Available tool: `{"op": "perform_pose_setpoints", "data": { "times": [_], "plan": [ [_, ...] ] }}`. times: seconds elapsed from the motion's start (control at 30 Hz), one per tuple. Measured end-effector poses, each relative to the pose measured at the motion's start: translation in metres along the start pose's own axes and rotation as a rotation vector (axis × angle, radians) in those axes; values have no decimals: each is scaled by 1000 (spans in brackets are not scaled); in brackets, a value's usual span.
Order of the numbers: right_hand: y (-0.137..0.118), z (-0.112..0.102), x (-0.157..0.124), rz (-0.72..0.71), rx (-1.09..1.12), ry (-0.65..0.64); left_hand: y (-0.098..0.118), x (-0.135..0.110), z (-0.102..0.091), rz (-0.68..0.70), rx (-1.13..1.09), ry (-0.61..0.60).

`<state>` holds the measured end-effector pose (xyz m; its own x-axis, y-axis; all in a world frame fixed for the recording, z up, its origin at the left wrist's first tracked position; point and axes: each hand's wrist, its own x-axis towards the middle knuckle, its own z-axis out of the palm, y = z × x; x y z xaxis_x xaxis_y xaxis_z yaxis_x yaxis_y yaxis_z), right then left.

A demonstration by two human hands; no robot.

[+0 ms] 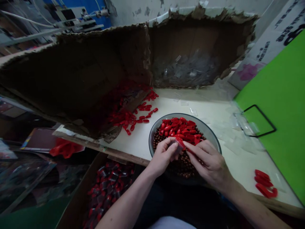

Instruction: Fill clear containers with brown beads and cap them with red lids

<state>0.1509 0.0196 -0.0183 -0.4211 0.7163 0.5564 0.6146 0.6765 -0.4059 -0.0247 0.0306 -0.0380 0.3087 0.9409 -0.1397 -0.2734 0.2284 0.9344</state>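
Over a bowl [214, 135] of brown beads [188, 174], my hands meet at a small red plastic piece [180, 143]. My left hand [164, 154] is closed around it, and something clear seems to sit among those fingers. From the other side, my right hand [209, 159] pinches the same piece with thumb and forefinger. Many glossy red pieces [177, 125] lie heaped on the beads just beyond my fingertips. The underside of the held piece is hidden by my fingers.
Two torn cardboard boxes stand at the back: the left box [95, 73] spills red pieces [140, 119], the right box [190, 35] holds clear plastic parts [190, 68]. A green panel [281, 105] borders the right. Below left, a carton contains red pieces with clear covers [107, 190].
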Motion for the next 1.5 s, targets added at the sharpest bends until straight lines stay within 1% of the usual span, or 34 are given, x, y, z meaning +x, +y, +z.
{"op": "perform_pose_setpoints", "data": {
  "times": [0.07, 0.1, 0.2, 0.27, 0.33, 0.37, 0.43, 0.53, 0.57, 0.6, 0.67, 0.77, 0.83, 0.9, 1.0, 1.03, 1.07, 1.13, 1.2, 1.27, 1.33, 1.37, 1.43, 1.5],
  "plan": [
    [1, -2, -1, 33, 25, -3, 1, 1, 0, -3, 8, 1],
    [2, -4, -2, 71, 56, -19, 2, 1, 0, -3, 16, 1],
    [8, -12, 2, 263, 237, -68, 3, 1, 4, -30, 26, -13],
    [12, -12, 9, 378, 381, -44, 2, 0, 9, -73, 10, -58],
    [13, -9, 18, 428, 505, -18, 1, -2, 15, -113, -13, -128],
    [13, -6, 23, 452, 590, -30, 1, -3, 18, -125, -21, -158],
    [12, 1, 32, 546, 864, -121, 3, -5, 23, -132, -5, -195],
    [7, 6, 39, 731, 1369, -333, 10, -7, 25, -144, 85, -229],
    [6, 6, 40, 769, 1468, -394, 14, -8, 24, -155, 121, -252],
    [4, 6, 40, 791, 1516, -441, 17, -9, 24, -167, 152, -278],
    [-1, 4, 38, 811, 1513, -482, 24, -12, 24, -188, 196, -322],
    [-8, 3, 33, 784, 1419, -484, 29, -19, 24, -198, 231, -346],
    [-11, 3, 30, 754, 1340, -474, 28, -22, 25, -205, 245, -348],
    [-13, 5, 27, 760, 1313, -459, 24, -24, 25, -224, 253, -346],
    [-13, 7, 28, 859, 1433, -436, 20, -22, 25, -255, 219, -351],
    [-12, 7, 30, 886, 1485, -391, 20, -21, 25, -251, 198, -347],
    [-11, 7, 32, 900, 1525, -318, 21, -19, 26, -235, 181, -337],
    [-8, 5, 36, 900, 1547, -128, 25, -17, 27, -171, 181, -300],
    [-5, 1, 38, 898, 1483, 46, 30, -17, 28, -79, 234, -240],
    [-2, -3, 36, 905, 1377, 152, 34, -19, 29, 24, 331, -169],
    [0, -6, 30, 921, 1301, 207, 35, -23, 28, 124, 442, -127],
    [-1, -7, 26, 938, 1293, 215, 35, -25, 28, 169, 494, -132],
    [-3, -10, 21, 986, 1329, 196, 33, -29, 29, 256, 580, -170],
    [-8, -12, 17, 1016, 1386, 146, 28, -31, 31, 339, 629, -199]
  ]
}}
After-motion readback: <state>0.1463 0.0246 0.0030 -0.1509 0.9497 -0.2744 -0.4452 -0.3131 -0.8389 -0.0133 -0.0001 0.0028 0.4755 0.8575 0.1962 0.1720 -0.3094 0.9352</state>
